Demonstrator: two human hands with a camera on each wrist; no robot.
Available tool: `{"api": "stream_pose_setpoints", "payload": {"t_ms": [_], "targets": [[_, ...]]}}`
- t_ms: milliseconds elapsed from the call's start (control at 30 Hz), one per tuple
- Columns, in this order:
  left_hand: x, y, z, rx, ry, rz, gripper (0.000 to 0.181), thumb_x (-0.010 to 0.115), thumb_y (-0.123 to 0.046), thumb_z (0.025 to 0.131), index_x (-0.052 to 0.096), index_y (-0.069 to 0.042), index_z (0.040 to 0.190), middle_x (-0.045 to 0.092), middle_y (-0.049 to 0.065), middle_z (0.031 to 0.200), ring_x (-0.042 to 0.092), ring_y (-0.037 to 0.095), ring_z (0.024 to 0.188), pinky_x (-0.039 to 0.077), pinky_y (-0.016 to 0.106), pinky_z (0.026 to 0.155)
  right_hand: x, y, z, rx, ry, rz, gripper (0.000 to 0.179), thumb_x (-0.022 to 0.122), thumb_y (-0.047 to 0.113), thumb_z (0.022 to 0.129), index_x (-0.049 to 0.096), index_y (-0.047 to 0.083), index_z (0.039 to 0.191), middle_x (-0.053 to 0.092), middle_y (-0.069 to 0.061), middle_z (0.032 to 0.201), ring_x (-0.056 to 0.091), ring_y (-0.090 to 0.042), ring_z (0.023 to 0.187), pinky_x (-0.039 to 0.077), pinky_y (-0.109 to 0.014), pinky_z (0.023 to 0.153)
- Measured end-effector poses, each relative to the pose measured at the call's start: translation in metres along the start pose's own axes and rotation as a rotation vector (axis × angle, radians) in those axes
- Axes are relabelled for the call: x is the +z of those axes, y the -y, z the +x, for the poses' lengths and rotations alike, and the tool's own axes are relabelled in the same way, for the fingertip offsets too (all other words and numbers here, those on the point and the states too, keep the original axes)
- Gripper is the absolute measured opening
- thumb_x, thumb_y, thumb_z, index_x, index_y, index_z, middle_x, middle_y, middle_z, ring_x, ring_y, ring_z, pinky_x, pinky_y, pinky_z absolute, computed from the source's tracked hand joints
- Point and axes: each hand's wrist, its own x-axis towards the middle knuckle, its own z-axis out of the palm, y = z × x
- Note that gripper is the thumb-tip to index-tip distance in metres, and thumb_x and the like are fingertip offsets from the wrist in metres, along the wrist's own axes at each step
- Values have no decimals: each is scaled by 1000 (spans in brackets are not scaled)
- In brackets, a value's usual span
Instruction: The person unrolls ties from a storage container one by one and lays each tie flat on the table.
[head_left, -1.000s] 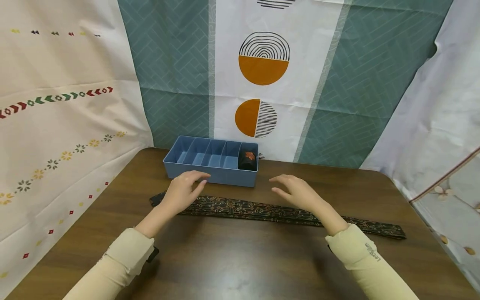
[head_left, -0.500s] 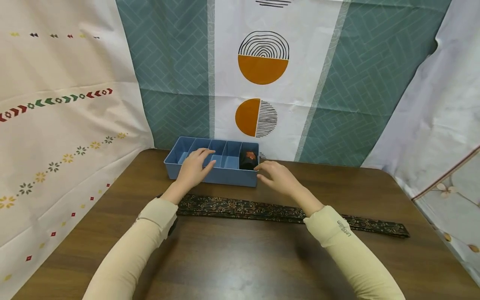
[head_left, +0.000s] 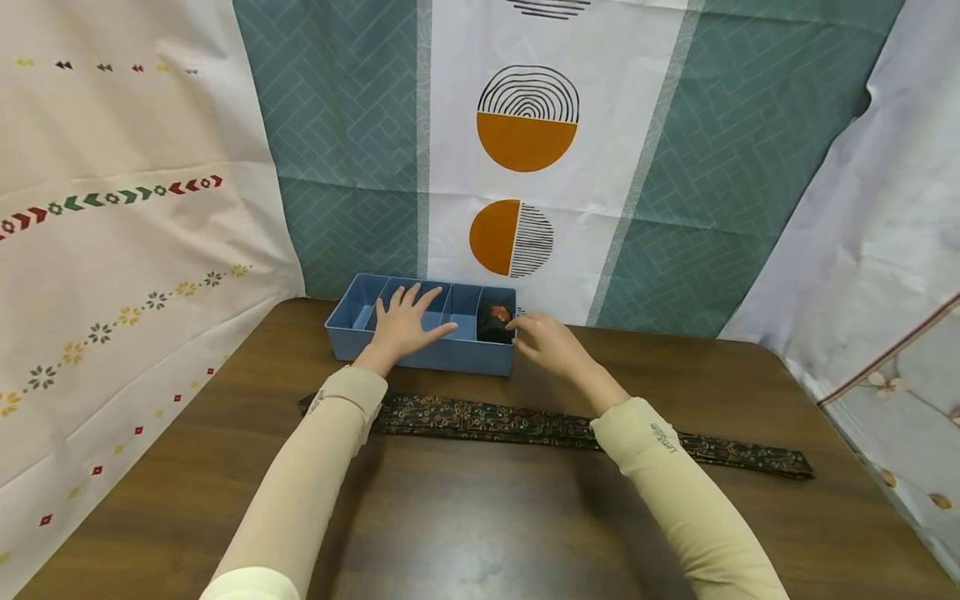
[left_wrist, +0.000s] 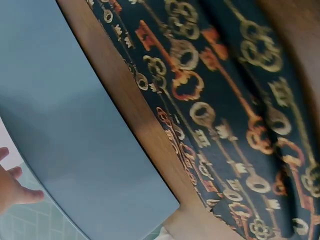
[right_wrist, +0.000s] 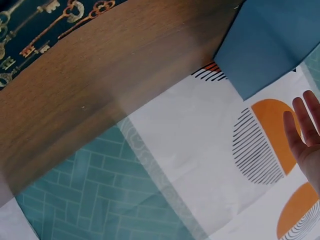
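Observation:
A blue divided box (head_left: 450,353) stands at the back of the table. Its rightmost compartment holds a black bundle (head_left: 491,328) with an orange leaf on it; its exact kind is unclear. My left hand (head_left: 405,327) is spread above the box's middle compartments, fingers apart and holding nothing. At the right end my right hand (head_left: 546,340) has its bent fingertips at the rim beside the bundle; whether they touch it I cannot tell. In the right wrist view the fingers (right_wrist: 302,117) look loosely extended near the box's end wall.
A long folded dark cloth (head_left: 487,419) with a key pattern lies across the brown table (head_left: 465,517), in front of the box and under both forearms. Patterned curtains (head_left: 360,167) hang behind the table and at both sides.
Both hands have moved forward to the box, the left also rightward with its fingers spreading wide, the right leftward to the rim by the black bundle. Box and cloth have stayed put.

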Motion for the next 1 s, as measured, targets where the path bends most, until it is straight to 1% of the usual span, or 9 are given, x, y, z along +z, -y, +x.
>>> {"api": "stream_pose_setpoints", "payload": {"t_ms": [167,300,367,500,600,700,833,900,1000], "targets": [[10,3,5,-43,96,27,82,45,-69,85,18,-30,152,7,15,159,1,43,145,-2,72,107,7,-1,2,5,0,-27,27,61,10,91,64,2,116,66,-14,112,60,-31,106,48,-44,93],[19,8,9,-41,152,83,80,42,-69,87,16,-30,152,1,15,159,-2,44,144,-4,76,103,10,-1,4,19,-2,-52,28,61,10,91,63,3,117,65,-13,113,60,-30,107,49,-43,93],[22,9,11,-28,148,110,80,39,-71,87,17,-31,152,3,15,159,-1,43,145,-5,75,103,10,0,6,21,3,-78,28,61,11,91,63,3,118,65,-13,112,61,-29,104,50,-43,91],[27,8,13,-17,132,116,79,36,-72,87,19,-30,152,7,15,159,2,43,145,-6,74,104,6,2,10,1,25,-118,29,63,10,89,63,3,117,66,-13,107,62,-29,98,51,-42,85],[29,7,12,-29,144,122,79,34,-73,87,20,-30,152,9,14,159,2,42,145,-6,73,105,6,2,16,-9,55,-112,29,63,8,89,63,2,117,65,-14,108,62,-30,99,52,-41,85],[30,5,11,-27,151,120,79,35,-73,87,20,-30,152,12,15,158,4,43,145,-3,73,106,9,-2,21,29,79,-92,29,62,6,90,62,2,118,64,-15,113,61,-30,104,51,-41,88],[30,3,12,-28,159,117,77,35,-70,88,19,-31,152,13,15,158,5,43,145,0,71,108,17,-10,30,41,43,-46,28,61,4,90,61,1,118,63,-15,112,60,-29,104,51,-41,89],[29,3,12,-35,155,125,76,35,-70,89,18,-31,152,13,15,158,6,43,145,1,71,108,22,-13,35,11,16,-27,29,61,4,90,61,1,118,62,-15,112,59,-29,102,50,-40,89],[26,4,14,-38,141,131,76,35,-70,89,19,-31,152,15,15,158,9,43,144,3,71,108,27,-16,44,-16,11,-12,30,63,7,90,60,1,119,60,-15,114,58,-28,101,49,-40,89]]}}
